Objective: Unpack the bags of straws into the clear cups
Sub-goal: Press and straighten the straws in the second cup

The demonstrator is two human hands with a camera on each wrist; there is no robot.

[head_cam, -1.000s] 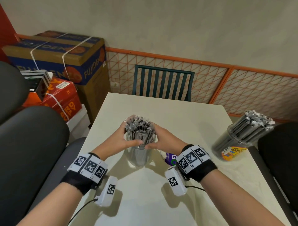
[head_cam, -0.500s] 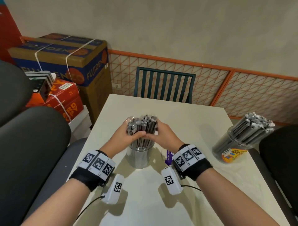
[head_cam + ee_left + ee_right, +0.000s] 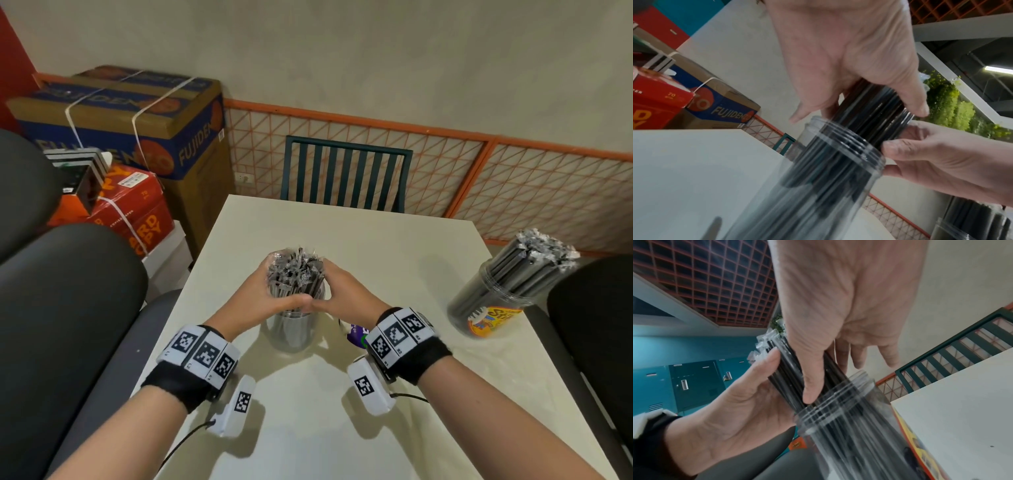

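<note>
A bundle of black wrapped straws (image 3: 296, 274) stands upright in a clear cup (image 3: 293, 332) at the middle of the table. My left hand (image 3: 274, 293) and right hand (image 3: 344, 293) wrap round the bundle just above the cup's rim, thumbs touching in front. The left wrist view has my left hand (image 3: 838, 65) gripping the straws (image 3: 871, 107) above the cup (image 3: 828, 178). Seen from the right wrist, my right hand (image 3: 838, 313) lays its thumb along the straws (image 3: 789, 369) above the cup (image 3: 849, 426). A second clear cup (image 3: 486, 305) at the right holds more straws (image 3: 534, 257).
A small purple thing (image 3: 356, 337) lies on the table (image 3: 394, 246) beside my right wrist. A dark green chair (image 3: 346, 178) stands at the far edge. Black chair backs flank the table, one on the left (image 3: 68, 308) and one on the right (image 3: 596, 325). Cardboard boxes (image 3: 137, 130) are stacked at the left.
Both hands have drawn tighter round the bundle, and the thumbs, apart a second ago, now touch in front. The straws stand gathered closer together.
</note>
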